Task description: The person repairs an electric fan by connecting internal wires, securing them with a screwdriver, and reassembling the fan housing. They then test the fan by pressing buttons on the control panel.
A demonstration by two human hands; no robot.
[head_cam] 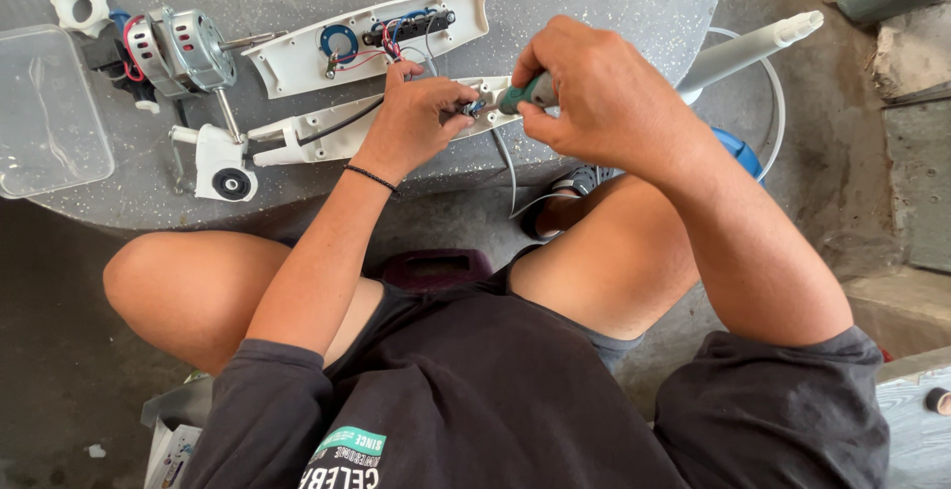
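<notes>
My right hand is closed around a green-handled screwdriver whose tip points left into a small wired part. My left hand pinches that small part with red and blue wires over the near white plastic housing half. A second white housing half, with a blue ring and a black switch block, lies just beyond. Both hands rest on the grey round table.
An electric motor with a shaft lies at the left, beside a white cog-shaped knob and a clear plastic box. A white pole and a white hoop run off the table's right side. My bare knees are below the table edge.
</notes>
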